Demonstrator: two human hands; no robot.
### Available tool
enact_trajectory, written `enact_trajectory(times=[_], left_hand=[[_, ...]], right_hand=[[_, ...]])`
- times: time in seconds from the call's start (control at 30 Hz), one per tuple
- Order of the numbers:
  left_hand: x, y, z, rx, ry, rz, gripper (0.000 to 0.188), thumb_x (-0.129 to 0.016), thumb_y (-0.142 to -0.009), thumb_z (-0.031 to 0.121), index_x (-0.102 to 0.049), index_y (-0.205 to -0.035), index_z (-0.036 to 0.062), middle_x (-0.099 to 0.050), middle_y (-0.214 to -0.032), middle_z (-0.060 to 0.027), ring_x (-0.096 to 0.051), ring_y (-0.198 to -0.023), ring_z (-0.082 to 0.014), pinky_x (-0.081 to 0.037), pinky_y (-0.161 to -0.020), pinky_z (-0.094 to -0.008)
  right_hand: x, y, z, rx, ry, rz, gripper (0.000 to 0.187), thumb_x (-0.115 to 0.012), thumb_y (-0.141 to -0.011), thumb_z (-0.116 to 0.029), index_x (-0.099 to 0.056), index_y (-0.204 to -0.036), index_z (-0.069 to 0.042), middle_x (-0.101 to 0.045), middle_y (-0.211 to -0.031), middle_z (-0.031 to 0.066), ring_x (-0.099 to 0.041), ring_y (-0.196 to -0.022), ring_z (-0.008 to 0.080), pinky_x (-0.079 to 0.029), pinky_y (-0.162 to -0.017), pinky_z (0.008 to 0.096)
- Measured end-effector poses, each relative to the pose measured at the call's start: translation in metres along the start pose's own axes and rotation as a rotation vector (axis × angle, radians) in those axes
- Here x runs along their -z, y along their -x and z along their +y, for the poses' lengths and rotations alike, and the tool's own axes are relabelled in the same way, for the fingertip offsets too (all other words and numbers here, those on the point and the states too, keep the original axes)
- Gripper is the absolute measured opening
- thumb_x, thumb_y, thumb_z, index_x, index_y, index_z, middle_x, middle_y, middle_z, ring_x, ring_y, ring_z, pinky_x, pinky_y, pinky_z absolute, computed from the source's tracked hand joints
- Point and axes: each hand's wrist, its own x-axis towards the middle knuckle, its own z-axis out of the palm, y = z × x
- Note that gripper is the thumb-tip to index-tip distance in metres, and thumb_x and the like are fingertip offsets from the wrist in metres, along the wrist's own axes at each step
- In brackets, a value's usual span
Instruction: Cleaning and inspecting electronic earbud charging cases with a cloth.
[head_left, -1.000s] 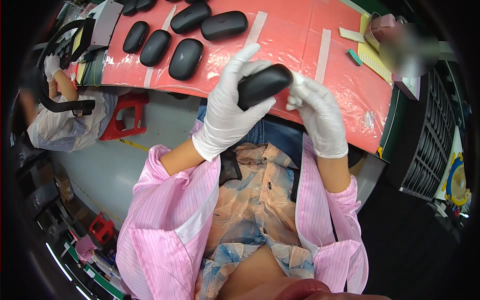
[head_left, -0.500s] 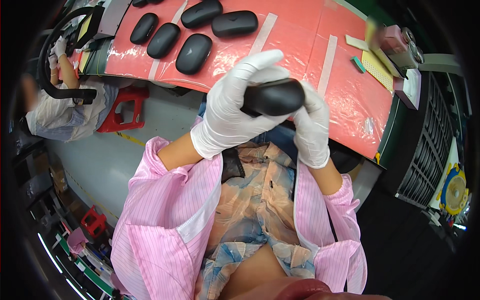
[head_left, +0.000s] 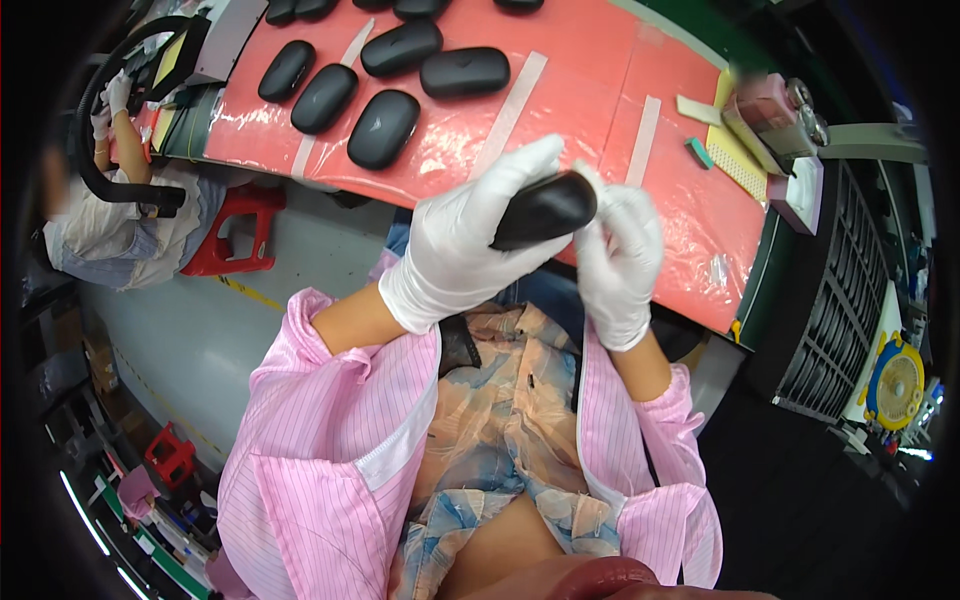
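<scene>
My left hand (head_left: 455,245), in a white glove, is closed around a smooth black oval case (head_left: 548,210), thumb along its far side and fingers beneath. The case is held tilted, right end higher, just off the near edge of the table. At that right end my gloved right hand (head_left: 620,255) has its fingers curled in, and its fingertips touch the end of the case. What lies behind those fingertips is hidden. More black cases, such as one near the left hand (head_left: 384,129) and one beyond it (head_left: 464,72), lie on the red table mat (head_left: 590,110).
At the right stand a yellow pad (head_left: 745,150), a green block (head_left: 698,153), a pink bottle (head_left: 765,105) and a small box (head_left: 797,195). A black rack (head_left: 830,320) is beside the table. At left, another person (head_left: 130,225) sits by a red stool (head_left: 240,230).
The case has tipped, its right end rising, and more of it is covered by my left hand. My right-hand fingers have curled in more. The whole view has shifted slightly.
</scene>
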Motion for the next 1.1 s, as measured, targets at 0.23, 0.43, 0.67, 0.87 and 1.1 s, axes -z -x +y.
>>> enact_trajectory(times=[0.23, 0.43, 0.67, 0.87, 1.1], left_hand=[[0.007, -0.008, 0.000, 0.926, 1.175, -0.191, 0.058, -0.074, -0.076, 0.001, -0.051, -0.129, 0.0030, -0.061, -0.111, -0.0051, -0.060, -0.102, -0.0139, -0.049, -0.089, -0.0281], [0.014, -0.011, -0.004, 1.143, 1.533, -0.062, 0.050, -0.044, -0.097, 0.047, -0.056, -0.120, 0.0043, -0.063, -0.106, -0.0055, -0.062, -0.096, -0.0158, -0.050, -0.086, -0.0320], [0.013, -0.022, -0.005, 1.157, 1.568, 0.048, 0.043, -0.047, -0.099, 0.042, -0.058, -0.116, 0.0039, -0.064, -0.106, -0.0062, -0.062, -0.098, -0.0171, -0.052, -0.088, -0.0348], [0.001, -0.028, -0.010, 1.049, 1.600, 0.199, 0.033, -0.055, -0.097, 0.034, -0.059, -0.113, 0.0053, -0.066, -0.102, -0.0064, -0.066, -0.092, -0.0178, -0.056, -0.082, -0.0325], [-0.007, -0.023, -0.005, 1.106, 1.506, 0.348, 0.038, -0.046, -0.100, 0.036, -0.054, -0.123, 0.0067, -0.063, -0.108, -0.0038, -0.061, -0.099, -0.0166, -0.051, -0.084, -0.0331]], right_hand=[[0.021, -0.033, -0.008, 0.035, -0.060, 0.078, 0.026, -0.060, -0.083, 0.005, -0.069, -0.107, -0.002, -0.066, -0.098, 0.0096, -0.061, -0.087, 0.0191, -0.048, -0.079, 0.0313], [0.006, -0.022, -0.034, 0.443, 0.287, -0.321, 0.038, -0.062, -0.064, 0.001, -0.073, -0.099, -0.009, -0.057, -0.079, 0.0040, -0.055, -0.072, 0.0221, -0.045, -0.067, 0.0341], [0.031, -0.011, 0.005, 0.253, 0.062, -0.073, 0.027, -0.058, -0.077, 0.008, -0.071, -0.099, -0.002, -0.057, -0.086, 0.0090, -0.055, -0.077, 0.0197, -0.044, -0.066, 0.0299], [-0.005, -0.025, 0.004, 0.428, 0.058, -0.065, 0.041, -0.058, -0.072, 0.009, -0.069, -0.108, -0.005, -0.057, -0.086, 0.0072, -0.056, -0.074, 0.0209, -0.043, -0.062, 0.0327], [-0.023, 0.013, 0.012, 0.446, -0.045, -0.047, 0.038, -0.062, -0.069, 0.010, -0.070, -0.103, -0.006, -0.056, -0.084, 0.0065, -0.056, -0.074, 0.0219, -0.046, -0.066, 0.0330]])
